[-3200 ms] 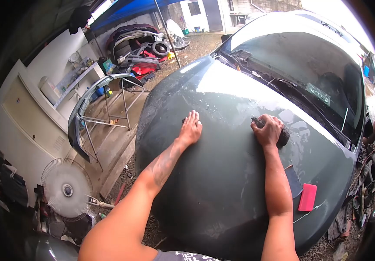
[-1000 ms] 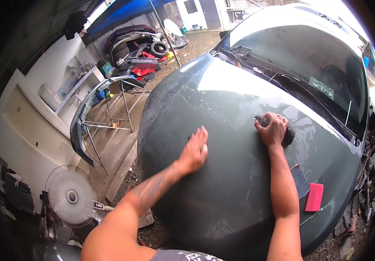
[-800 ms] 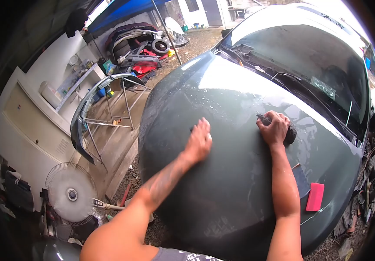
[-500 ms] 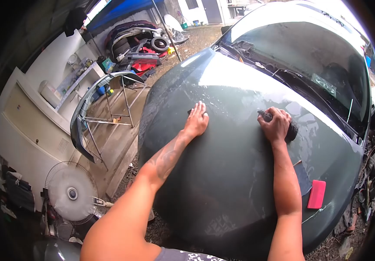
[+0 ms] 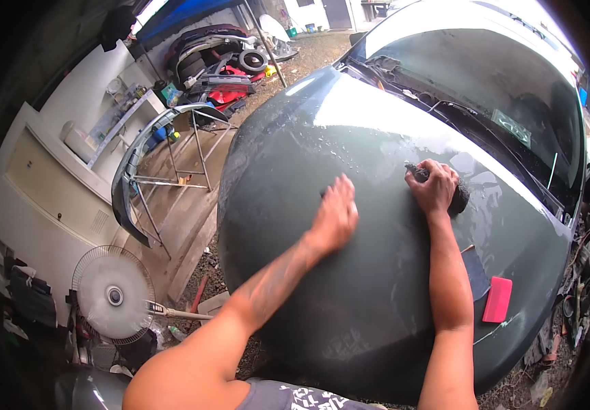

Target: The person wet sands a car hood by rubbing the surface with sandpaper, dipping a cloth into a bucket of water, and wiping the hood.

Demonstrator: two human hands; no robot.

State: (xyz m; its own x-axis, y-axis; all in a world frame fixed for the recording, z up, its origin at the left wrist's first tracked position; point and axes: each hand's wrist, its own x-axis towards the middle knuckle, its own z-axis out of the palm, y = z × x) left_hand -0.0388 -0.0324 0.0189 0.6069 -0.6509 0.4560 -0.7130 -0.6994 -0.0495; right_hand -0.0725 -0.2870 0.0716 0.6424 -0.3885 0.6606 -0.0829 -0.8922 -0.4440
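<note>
A dark grey car hood (image 5: 288, 287) fills the middle of the view, wet with droplets and streaks. My left hand (image 5: 336, 213) lies over its centre, slightly blurred, fingers together. A small dark edge, seemingly of sandpaper (image 5: 324, 192), shows beside those fingers; the rest is hidden under the palm. To the right, my right hand (image 5: 434, 186) grips a bunched black rag (image 5: 459, 197) against the hood near the windshield. By my right forearm lie a dark blue-grey sheet (image 5: 475, 273), partly covered by the arm, and a pink rectangular block (image 5: 497, 299).
On the left, a curved bumper (image 5: 125, 181) rests on a metal stand (image 5: 172, 181). A round fan (image 5: 113, 295) stands nearer, at lower left. Car parts (image 5: 220, 85) are piled at the back. The windshield (image 5: 486, 89) rises beyond the hood, and debris lines the right side.
My left hand has slid to the right and toward me across the hood, with the dark piece moving along. My right hand and the rag stay almost in place.
</note>
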